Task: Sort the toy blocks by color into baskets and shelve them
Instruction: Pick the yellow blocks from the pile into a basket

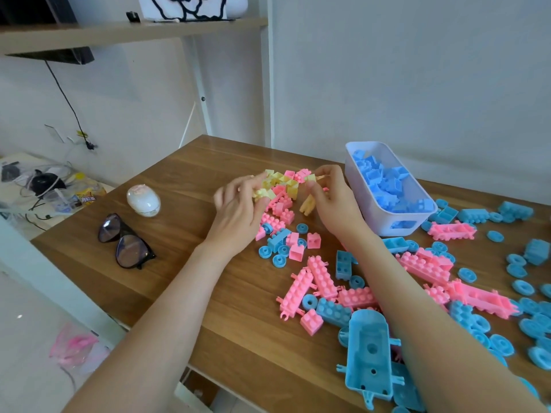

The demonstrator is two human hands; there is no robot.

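Observation:
Pink, blue and yellow toy blocks lie scattered over the wooden table [185, 281]. A small heap of yellow blocks [283, 181] mixed with pink ones sits at the far middle. My left hand [238, 210] is closed on a few yellow blocks at the heap's left side. My right hand [331, 198] pinches a yellow block at the heap's right side, with another yellow piece [308, 204] under its palm. A white basket [384, 225] to the right holds blue blocks. Long pink blocks [322, 278] and a large blue chassis piece [369, 359] lie nearer to me.
Black glasses [125, 242] and a white egg-shaped object [143, 200] rest on the table's left part. A shelf [134, 31] hangs above at the back. Several blue wheels [524, 287] spread along the right side. A cluttered side surface [44, 189] stands at far left.

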